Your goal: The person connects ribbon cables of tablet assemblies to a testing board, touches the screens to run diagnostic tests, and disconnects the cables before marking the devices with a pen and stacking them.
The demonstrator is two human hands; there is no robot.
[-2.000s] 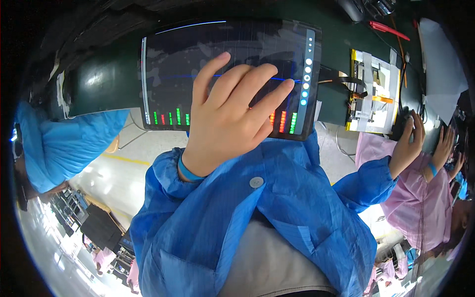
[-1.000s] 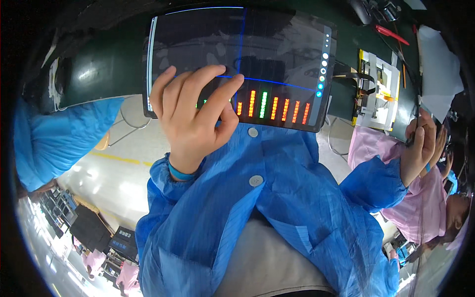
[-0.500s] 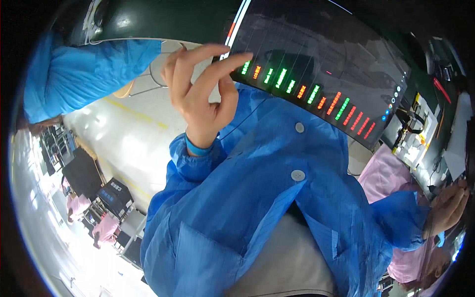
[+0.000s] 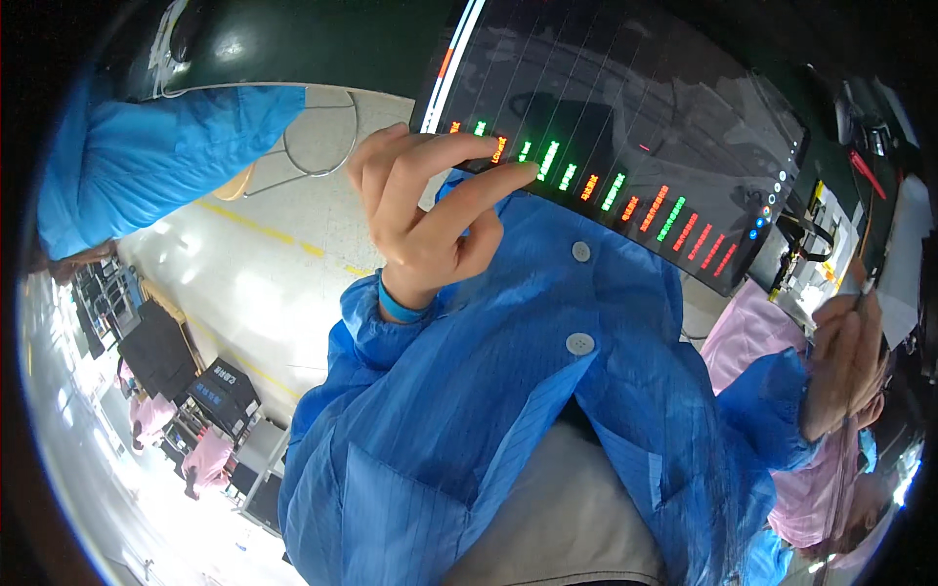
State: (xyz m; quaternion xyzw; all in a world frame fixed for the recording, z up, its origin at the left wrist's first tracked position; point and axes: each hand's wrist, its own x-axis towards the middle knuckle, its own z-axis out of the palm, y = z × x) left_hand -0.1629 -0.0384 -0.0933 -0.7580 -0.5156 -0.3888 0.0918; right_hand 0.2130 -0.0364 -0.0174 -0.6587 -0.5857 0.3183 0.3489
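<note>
A large dark tablet-like screen [image 4: 606,107] with rows of green and red text stands tilted at the top of the view. My left hand [image 4: 435,210] reaches to its lower left edge, its fingers spread and bent, holding nothing. Two fingertips lie over the text there; whether they touch the glass I cannot tell. Far to the right, my right hand [image 4: 842,366] is raised with its fingers stretched upward, somewhat blurred. It is near a white sheet [image 4: 901,259], and nothing can be made out clearly in it.
A dark green tabletop [image 4: 293,49] runs along the top. Right of the screen are a white-and-yellow fixture [image 4: 816,239] and a red tool [image 4: 867,174]. A person in a blue sleeve [image 4: 166,146] is at the left, another in pink [image 4: 747,327] at the right. Black crates [image 4: 223,396] stand behind.
My left hand has moved right and slightly down along the screen's lower edge. My right hand has moved left and up, toward the fixture. The view has shifted slightly.
</note>
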